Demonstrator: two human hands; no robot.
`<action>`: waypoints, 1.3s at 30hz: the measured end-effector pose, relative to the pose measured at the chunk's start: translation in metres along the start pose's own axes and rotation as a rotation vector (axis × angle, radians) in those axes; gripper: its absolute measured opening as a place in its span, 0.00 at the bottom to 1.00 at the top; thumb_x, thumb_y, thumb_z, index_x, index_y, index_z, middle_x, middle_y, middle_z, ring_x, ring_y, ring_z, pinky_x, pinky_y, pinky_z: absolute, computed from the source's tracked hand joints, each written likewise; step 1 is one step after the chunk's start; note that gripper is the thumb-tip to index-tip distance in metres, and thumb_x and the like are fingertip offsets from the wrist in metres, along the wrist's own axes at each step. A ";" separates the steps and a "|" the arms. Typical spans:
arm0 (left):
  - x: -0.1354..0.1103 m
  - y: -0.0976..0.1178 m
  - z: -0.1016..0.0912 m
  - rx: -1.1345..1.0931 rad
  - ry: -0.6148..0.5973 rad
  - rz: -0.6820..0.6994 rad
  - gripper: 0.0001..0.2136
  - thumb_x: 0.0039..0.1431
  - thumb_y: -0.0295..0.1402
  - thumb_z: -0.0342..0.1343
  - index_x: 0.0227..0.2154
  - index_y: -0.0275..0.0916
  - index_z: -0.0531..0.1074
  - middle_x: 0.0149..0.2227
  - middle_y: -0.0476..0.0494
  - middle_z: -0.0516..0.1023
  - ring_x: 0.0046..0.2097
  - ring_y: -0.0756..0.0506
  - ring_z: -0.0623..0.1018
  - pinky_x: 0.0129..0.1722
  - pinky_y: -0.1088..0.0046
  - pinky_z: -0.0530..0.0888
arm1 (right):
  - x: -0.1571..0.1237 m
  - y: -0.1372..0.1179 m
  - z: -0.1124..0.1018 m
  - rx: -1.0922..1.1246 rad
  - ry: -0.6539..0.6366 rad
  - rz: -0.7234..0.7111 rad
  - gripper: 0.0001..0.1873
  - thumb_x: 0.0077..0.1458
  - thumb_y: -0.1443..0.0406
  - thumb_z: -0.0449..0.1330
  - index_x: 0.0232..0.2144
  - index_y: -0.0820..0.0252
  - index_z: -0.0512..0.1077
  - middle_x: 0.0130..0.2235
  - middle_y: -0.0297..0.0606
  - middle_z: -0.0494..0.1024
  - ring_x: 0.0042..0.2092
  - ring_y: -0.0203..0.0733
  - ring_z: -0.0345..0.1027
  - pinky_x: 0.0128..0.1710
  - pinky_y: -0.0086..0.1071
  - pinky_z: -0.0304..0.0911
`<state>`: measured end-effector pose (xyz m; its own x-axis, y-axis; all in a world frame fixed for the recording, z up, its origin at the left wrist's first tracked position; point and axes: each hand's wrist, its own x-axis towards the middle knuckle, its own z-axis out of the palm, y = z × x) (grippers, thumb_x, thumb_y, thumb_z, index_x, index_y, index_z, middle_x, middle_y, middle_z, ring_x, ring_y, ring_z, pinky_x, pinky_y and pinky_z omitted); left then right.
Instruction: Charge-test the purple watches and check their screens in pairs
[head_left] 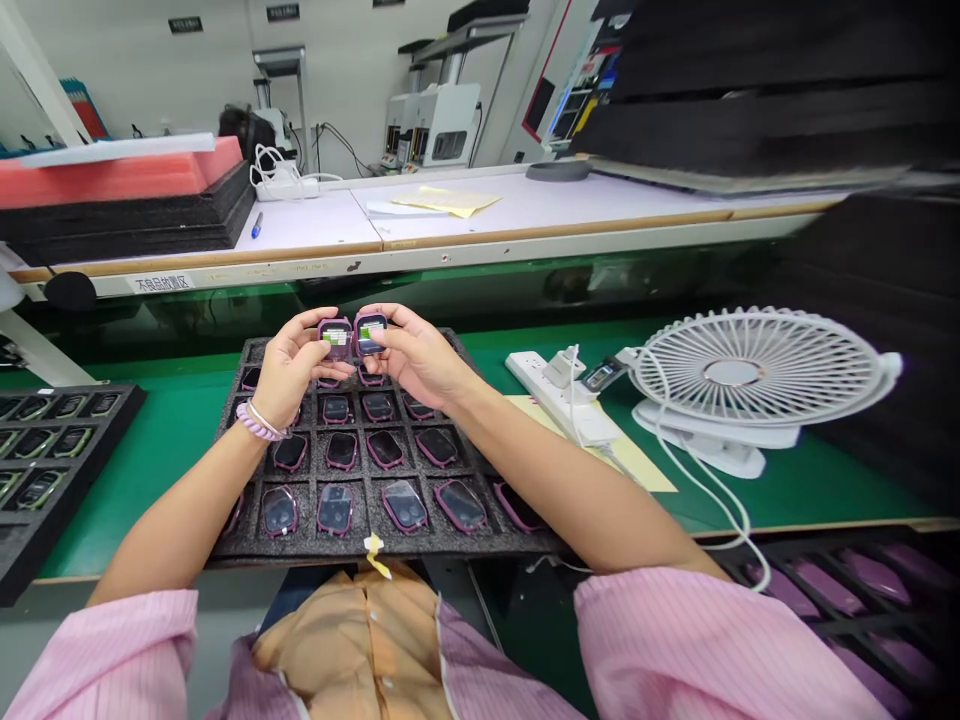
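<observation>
My left hand grips a purple-framed smartwatch body by its edges, thumb on the front. Close beside it, my right hand holds a second purple smartwatch body between thumb and fingers. Both screens are lit with a green and white picture. Below the hands lies a black foam tray on the green bench, with purple watch bodies in its compartments. One of these, a dark-screened watch, sits near the tray's middle. A yellow strip hangs at the tray's front edge.
A white fan and a power strip with cables stand at right. Another foam tray with green-framed watches lies at left. Across the back runs a raised shelf, bearing pink foam and yellow paper. More purple pieces sit lower right.
</observation>
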<state>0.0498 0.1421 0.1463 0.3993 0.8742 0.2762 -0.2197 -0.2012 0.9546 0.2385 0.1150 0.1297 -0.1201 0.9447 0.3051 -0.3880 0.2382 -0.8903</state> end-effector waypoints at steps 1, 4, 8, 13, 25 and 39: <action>0.005 0.006 0.000 0.001 0.001 0.003 0.24 0.50 0.34 0.61 0.52 0.38 0.71 0.39 0.47 0.81 0.28 0.48 0.84 0.30 0.72 0.84 | 0.006 -0.004 0.000 -0.015 -0.007 -0.005 0.28 0.50 0.54 0.78 0.46 0.57 0.70 0.39 0.33 0.76 0.30 0.35 0.70 0.28 0.27 0.71; 0.027 0.029 0.000 -0.013 0.000 0.032 0.21 0.53 0.34 0.59 0.51 0.38 0.72 0.39 0.46 0.80 0.28 0.47 0.84 0.29 0.72 0.83 | 0.033 -0.022 -0.001 -0.055 -0.037 -0.067 0.27 0.58 0.46 0.74 0.46 0.56 0.70 0.37 0.34 0.75 0.28 0.35 0.69 0.26 0.28 0.69; 0.060 0.063 0.007 -0.047 0.006 0.125 0.15 0.58 0.34 0.56 0.48 0.40 0.72 0.37 0.47 0.81 0.27 0.49 0.83 0.29 0.73 0.82 | 0.068 -0.052 0.001 -0.074 -0.049 -0.202 0.23 0.64 0.47 0.72 0.47 0.54 0.71 0.37 0.35 0.75 0.28 0.35 0.69 0.25 0.26 0.66; 0.078 0.077 0.013 -0.106 0.101 0.177 0.14 0.58 0.31 0.54 0.48 0.40 0.71 0.35 0.49 0.81 0.25 0.51 0.80 0.27 0.76 0.80 | 0.084 -0.073 0.001 -0.085 0.020 -0.250 0.19 0.66 0.50 0.69 0.46 0.54 0.70 0.38 0.35 0.77 0.29 0.35 0.69 0.26 0.25 0.66; 0.083 0.064 0.006 0.039 0.015 0.329 0.25 0.50 0.29 0.61 0.54 0.43 0.72 0.43 0.45 0.79 0.32 0.47 0.82 0.38 0.68 0.83 | 0.072 -0.076 0.000 -0.207 -0.049 -0.291 0.27 0.52 0.62 0.69 0.54 0.54 0.68 0.46 0.37 0.76 0.35 0.38 0.72 0.38 0.32 0.74; 0.087 0.055 0.008 0.150 0.038 0.503 0.26 0.50 0.30 0.69 0.52 0.46 0.71 0.45 0.44 0.76 0.41 0.44 0.82 0.41 0.67 0.83 | 0.057 -0.087 0.003 -0.321 -0.027 -0.296 0.35 0.53 0.66 0.67 0.63 0.51 0.66 0.52 0.39 0.72 0.44 0.43 0.74 0.39 0.30 0.75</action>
<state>0.0797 0.2034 0.2241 0.2444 0.6678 0.7031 -0.2453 -0.6589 0.7111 0.2628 0.1480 0.2256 -0.0718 0.8202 0.5675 -0.1065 0.5594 -0.8220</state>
